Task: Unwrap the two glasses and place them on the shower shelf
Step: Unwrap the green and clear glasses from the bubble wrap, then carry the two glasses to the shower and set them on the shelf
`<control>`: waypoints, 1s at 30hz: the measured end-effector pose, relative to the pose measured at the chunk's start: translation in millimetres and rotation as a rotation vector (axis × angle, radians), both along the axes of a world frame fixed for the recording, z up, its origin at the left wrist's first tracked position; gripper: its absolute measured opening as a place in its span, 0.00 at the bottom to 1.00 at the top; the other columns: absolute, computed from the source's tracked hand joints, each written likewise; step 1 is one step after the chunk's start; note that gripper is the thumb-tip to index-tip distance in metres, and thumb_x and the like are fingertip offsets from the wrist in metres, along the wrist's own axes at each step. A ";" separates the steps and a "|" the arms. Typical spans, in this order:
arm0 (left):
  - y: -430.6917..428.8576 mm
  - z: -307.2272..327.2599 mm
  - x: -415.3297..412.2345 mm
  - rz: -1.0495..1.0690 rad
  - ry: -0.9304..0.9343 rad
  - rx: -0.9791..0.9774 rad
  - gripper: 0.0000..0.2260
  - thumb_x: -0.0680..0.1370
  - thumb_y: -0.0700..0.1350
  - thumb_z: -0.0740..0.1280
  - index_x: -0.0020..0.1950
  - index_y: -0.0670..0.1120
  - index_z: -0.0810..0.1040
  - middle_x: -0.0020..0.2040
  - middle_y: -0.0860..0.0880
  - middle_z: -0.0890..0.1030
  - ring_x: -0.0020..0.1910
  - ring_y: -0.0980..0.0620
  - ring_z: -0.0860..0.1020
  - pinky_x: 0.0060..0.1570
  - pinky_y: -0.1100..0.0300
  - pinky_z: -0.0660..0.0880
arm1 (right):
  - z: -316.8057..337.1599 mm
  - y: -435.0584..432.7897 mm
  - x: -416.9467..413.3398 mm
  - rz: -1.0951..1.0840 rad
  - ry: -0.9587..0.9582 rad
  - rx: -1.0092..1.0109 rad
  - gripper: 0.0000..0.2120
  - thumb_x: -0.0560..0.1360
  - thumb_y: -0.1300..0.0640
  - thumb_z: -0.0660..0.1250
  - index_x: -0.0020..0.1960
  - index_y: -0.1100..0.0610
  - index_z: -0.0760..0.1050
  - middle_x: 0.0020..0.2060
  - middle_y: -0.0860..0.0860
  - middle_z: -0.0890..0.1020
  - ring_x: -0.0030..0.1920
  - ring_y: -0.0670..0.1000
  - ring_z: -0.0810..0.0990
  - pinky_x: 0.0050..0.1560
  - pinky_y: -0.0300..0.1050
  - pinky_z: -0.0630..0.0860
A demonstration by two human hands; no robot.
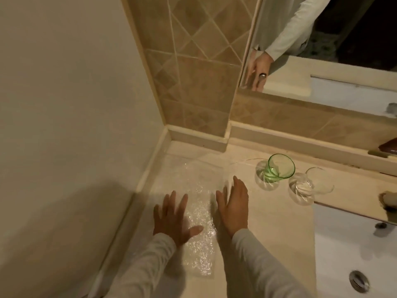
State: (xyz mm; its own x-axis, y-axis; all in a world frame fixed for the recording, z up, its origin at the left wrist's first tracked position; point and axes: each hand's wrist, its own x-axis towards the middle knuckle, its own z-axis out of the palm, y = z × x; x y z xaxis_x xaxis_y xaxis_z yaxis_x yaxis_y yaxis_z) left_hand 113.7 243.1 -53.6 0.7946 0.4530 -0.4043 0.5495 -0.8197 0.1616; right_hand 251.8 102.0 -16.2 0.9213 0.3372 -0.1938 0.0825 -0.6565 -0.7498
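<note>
A green glass (279,167) and a clear glass (315,182) stand upright and bare, side by side on the beige countertop (275,216) near the back ledge. A sheet of clear bubble wrap (199,214) lies flat on the counter's left part. My left hand (174,218) rests palm down on the wrap's left side, fingers spread. On the wrap's right edge lies my right hand (234,207), also flat with fingers apart. Neither hand holds anything. Both glasses are to the right of my right hand, apart from it.
A white sink basin (354,250) with a metal drain (359,280) lies at the lower right. A mirror (322,61) above the tiled ledge reflects a sleeve and hand. A plain wall closes the left; a tiled column (193,72) stands behind.
</note>
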 end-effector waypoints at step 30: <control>-58.7 21.5 -13.5 -0.332 -0.168 -0.159 0.49 0.70 0.79 0.54 0.81 0.51 0.48 0.81 0.43 0.50 0.80 0.45 0.49 0.76 0.43 0.47 | 6.7 -51.1 50.3 0.430 -0.124 -0.063 0.28 0.82 0.46 0.60 0.80 0.54 0.63 0.79 0.55 0.66 0.78 0.56 0.65 0.78 0.55 0.62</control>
State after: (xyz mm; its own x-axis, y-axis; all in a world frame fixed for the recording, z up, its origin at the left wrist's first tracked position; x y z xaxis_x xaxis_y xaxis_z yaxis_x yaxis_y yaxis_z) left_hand 100.2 184.5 -32.1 0.9480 0.1032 -0.3012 0.2148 -0.9057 0.3656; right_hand 302.2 50.9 -9.5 0.7178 0.6853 -0.1231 0.4445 -0.5871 -0.6765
